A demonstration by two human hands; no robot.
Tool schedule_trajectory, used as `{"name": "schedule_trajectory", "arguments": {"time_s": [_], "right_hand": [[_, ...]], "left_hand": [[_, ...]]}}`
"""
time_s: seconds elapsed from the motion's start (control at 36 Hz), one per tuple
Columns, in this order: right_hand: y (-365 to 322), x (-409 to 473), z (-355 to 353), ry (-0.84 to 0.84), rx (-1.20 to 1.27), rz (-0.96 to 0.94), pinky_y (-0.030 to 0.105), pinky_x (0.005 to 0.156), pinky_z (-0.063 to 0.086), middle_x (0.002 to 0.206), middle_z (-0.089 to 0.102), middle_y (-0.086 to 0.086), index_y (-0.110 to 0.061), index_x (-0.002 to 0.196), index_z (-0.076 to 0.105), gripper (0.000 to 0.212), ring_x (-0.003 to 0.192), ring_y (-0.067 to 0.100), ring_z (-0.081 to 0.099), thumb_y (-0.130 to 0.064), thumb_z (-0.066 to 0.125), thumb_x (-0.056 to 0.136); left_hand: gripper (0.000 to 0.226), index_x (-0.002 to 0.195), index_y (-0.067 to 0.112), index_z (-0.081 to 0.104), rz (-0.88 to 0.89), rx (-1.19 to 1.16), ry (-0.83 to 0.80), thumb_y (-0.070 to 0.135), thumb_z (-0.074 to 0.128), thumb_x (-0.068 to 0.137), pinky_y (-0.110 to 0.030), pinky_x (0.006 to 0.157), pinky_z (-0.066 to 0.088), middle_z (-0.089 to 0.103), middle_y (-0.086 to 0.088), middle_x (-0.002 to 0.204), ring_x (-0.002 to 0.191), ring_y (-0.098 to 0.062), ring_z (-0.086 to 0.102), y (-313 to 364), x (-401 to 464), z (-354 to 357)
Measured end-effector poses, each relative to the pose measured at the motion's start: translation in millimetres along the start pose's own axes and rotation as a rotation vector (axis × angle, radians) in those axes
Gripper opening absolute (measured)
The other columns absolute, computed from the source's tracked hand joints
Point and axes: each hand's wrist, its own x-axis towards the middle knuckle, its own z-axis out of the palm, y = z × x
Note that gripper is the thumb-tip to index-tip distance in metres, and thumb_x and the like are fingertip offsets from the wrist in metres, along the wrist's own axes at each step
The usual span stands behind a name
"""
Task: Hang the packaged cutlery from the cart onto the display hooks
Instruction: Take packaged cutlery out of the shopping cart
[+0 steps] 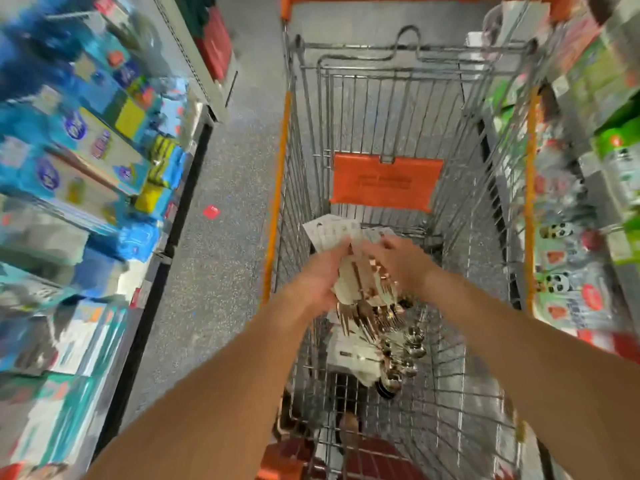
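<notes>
- Both forearms entered from the bottom edge of the view and reached forward over the wire shopping cart (pixel 485 209).
- Left hand (pixel 320 277) was curled around the left side of a bundle of packaged cutlery (pixel 363 282), with the fingers wrapped under the card backs.
- Right hand (pixel 403 263) lay on the right side of the same bundle, fingers bent over the top of the packs; motion blur made the exact finger placement unclear.
- Packaged cutlery in the hands consisted of several pale cards fanned together, with copper-coloured utensil handles visible against them. White card tops (pixel 329 232) projected beyond the left hand toward the far end of the cart.
- Held bundle was positioned above the cart basket, roughly midway along its length and nearer the left wall.
- More cutlery packs (pixel 388 351) lay in the cart bottom directly below the hands, showing silver spoon bowls and white card backing.
- Cart had orange plastic trim along its top rails and an orange flap (pixel 386 183) hanging on the folded child-seat panel at the far end.
- Shelving on the left (pixel 86 150) carried blue and white boxed goods; shelving on the right (pixel 588 168) carried green and patterned packages. Both were heavily blurred.
- Grey speckled floor (pixel 225 237) ran between the left shelving and the cart, with a small red tag (pixel 211 212) lying on it.
</notes>
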Motion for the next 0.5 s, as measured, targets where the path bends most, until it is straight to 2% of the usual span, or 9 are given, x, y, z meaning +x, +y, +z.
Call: {"name": "schedule_trajectory", "arguments": {"time_s": [0.06, 0.08, 0.17, 0.25, 0.28, 0.36, 0.39, 0.44, 0.5], "right_hand": [[-22.8, -1.4, -3.6, 0.038, 0.144, 0.0, 0.031, 0.066, 0.043, 0.069, 0.061, 0.001, -0.017, 0.073, 0.06, 0.035, 0.066, 0.019, 0.056, -0.046, 0.057, 0.094], [-32.9, -2.3, -4.0, 0.033, 0.192, -0.022, 0.033, 0.069, 0.044, 0.07, 0.063, 0.0, -0.018, 0.075, 0.063, 0.032, 0.068, 0.019, 0.058, -0.044, 0.057, 0.094], [-61.7, -15.6, 0.0, -0.043, 0.247, -0.077, 0.034, 0.075, 0.052, 0.087, 0.072, 0.001, -0.015, 0.096, 0.069, 0.033, 0.08, 0.019, 0.066, -0.047, 0.062, 0.091], [-85.4, -31.4, 8.9, -0.092, 0.309, -0.119, 0.036, 0.081, 0.055, 0.096, 0.075, 0.005, -0.012, 0.101, 0.069, 0.026, 0.087, 0.02, 0.07, -0.035, 0.069, 0.089], [-92.7, -37.3, 12.7, -0.107, 0.32, -0.129, 0.033, 0.081, 0.056, 0.097, 0.074, 0.005, -0.013, 0.099, 0.068, 0.02, 0.087, 0.017, 0.069, -0.03, 0.069, 0.09], [-110.0, -54.0, 26.2, -0.15, 0.328, -0.17, 0.016, 0.062, 0.054, 0.087, 0.069, -0.008, -0.021, 0.094, 0.062, 0.008, 0.073, 0.001, 0.062, -0.024, 0.068, 0.091], [-115.3, -59.6, 32.5, -0.156, 0.327, -0.174, 0.019, 0.066, 0.056, 0.087, 0.069, -0.008, -0.021, 0.096, 0.061, 0.01, 0.074, 0.002, 0.062, -0.023, 0.07, 0.09], [-126.9, -73.2, 48.0, -0.154, 0.317, -0.196, 0.032, 0.084, 0.056, 0.096, 0.073, 0.002, -0.014, 0.103, 0.065, 0.018, 0.085, 0.014, 0.068, -0.021, 0.072, 0.088], [-138.1, -89.7, 64.8, -0.146, 0.308, -0.204, 0.036, 0.085, 0.056, 0.105, 0.074, 0.01, -0.005, 0.113, 0.066, 0.031, 0.094, 0.023, 0.07, -0.02, 0.074, 0.087]], "left_hand": [[0.047, 0.123, 0.008, 0.065, 0.042, -0.033, 0.016, 0.045, 0.046, 0.101, -0.048, 0.092, 0.054, 0.067, -0.021, 0.123, 0.108, -0.034, 0.067, 11.6, -9.5, -2.0], [0.043, 0.123, 0.009, 0.066, 0.063, -0.069, 0.026, 0.042, 0.049, 0.101, -0.052, 0.097, 0.052, 0.067, -0.02, 0.124, 0.11, -0.034, 0.067, 17.9, -15.5, -3.2], [0.035, 0.126, 0.01, 0.065, 0.188, -0.095, 0.062, 0.031, 0.057, 0.099, -0.059, 0.099, 0.049, 0.069, -0.019, 0.12, 0.11, -0.036, 0.067, 33.7, -36.3, -8.6], [0.036, 0.124, 0.014, 0.067, 0.252, -0.066, 0.053, 0.036, 0.063, 0.095, -0.062, 0.096, 0.05, 0.07, -0.018, 0.119, 0.109, -0.036, 0.067, 42.6, -61.3, -16.9], [0.037, 0.123, 0.015, 0.068, 0.267, -0.057, 0.058, 0.038, 0.062, 0.095, -0.061, 0.094, 0.05, 0.07, -0.018, 0.118, 0.108, -0.036, 0.067, 44.4, -71.0, -20.5], [0.037, 0.124, 0.015, 0.067, 0.321, -0.05, 0.094, 0.038, 0.062, 0.095, -0.054, 0.088, 0.054, 0.072, -0.016, 0.115, 0.106, -0.036, 0.069, 46.5, -103.3, -35.1], [0.036, 0.123, 0.015, 0.067, 0.343, -0.044, 0.106, 0.038, 0.062, 0.095, -0.051, 0.083, 0.057, 0.073, -0.015, 0.113, 0.102, -0.034, 0.07, 45.4, -114.4, -40.6], [0.037, 0.121, 0.015, 0.069, 0.382, -0.036, 0.157, 0.039, 0.064, 0.093, -0.042, 0.075, 0.059, 0.074, -0.013, 0.108, 0.093, -0.03, 0.072, 39.9, -133.5, -54.3], [0.037, 0.117, 0.016, 0.07, 0.429, -0.038, 0.196, 0.042, 0.067, 0.091, -0.039, 0.074, 0.057, 0.075, -0.014, 0.106, 0.088, -0.028, 0.072, 32.4, -157.3, -66.9]]}}
